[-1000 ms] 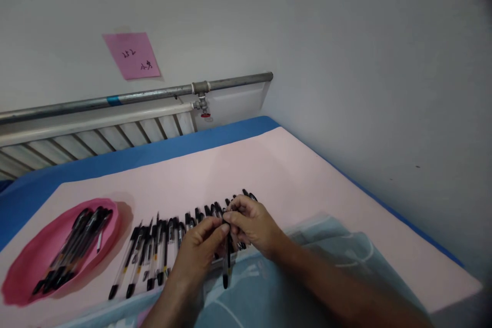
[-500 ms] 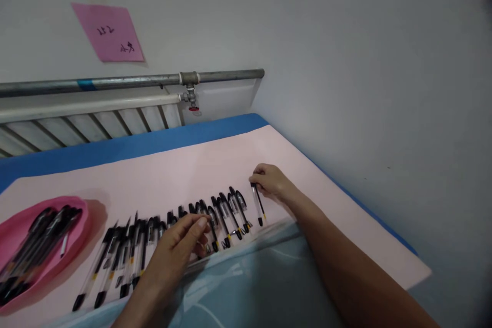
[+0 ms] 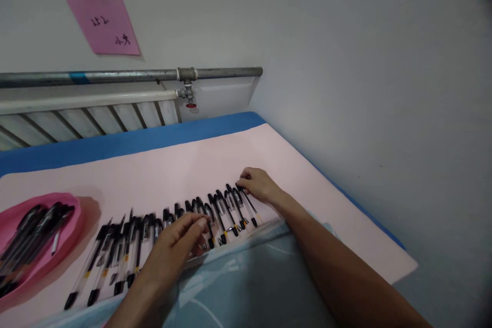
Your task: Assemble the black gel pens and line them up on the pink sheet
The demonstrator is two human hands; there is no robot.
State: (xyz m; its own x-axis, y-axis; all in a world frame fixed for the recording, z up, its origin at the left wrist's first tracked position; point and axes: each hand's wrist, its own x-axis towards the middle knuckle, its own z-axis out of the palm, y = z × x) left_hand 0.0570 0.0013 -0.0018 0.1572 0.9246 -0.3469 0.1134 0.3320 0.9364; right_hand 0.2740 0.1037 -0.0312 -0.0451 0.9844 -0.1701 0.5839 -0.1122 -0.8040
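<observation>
My right hand [image 3: 258, 183] pinches the top end of a pen [image 3: 249, 207] with a clear barrel and a black tip end. This pen leans beside the right end of a row of similar pens [image 3: 222, 210] with black caps lying loose along the table's near edge. My left hand [image 3: 186, 233] rests over the middle of that row, fingers curled and thumb against the index finger. Right by its fingertips is another pen [image 3: 210, 234]; what the fingers grip, if anything, is hidden. Further left, more pens [image 3: 96, 264] lie side by side, their yellow bands showing.
A pink basin [image 3: 77, 223] with several black pens stands at the left. Pale pink sheeting [image 3: 161, 169] covers the blue table [image 3: 215, 125]. Behind are a radiator [image 3: 96, 123], a pipe [image 3: 134, 76] and a pink note [image 3: 105, 25]; a wall [image 3: 365, 87] borders the right.
My right hand has moved left with its pen, bringing it next to the row's right end. My left hand keeps its curled pose. The view has shifted slightly.
</observation>
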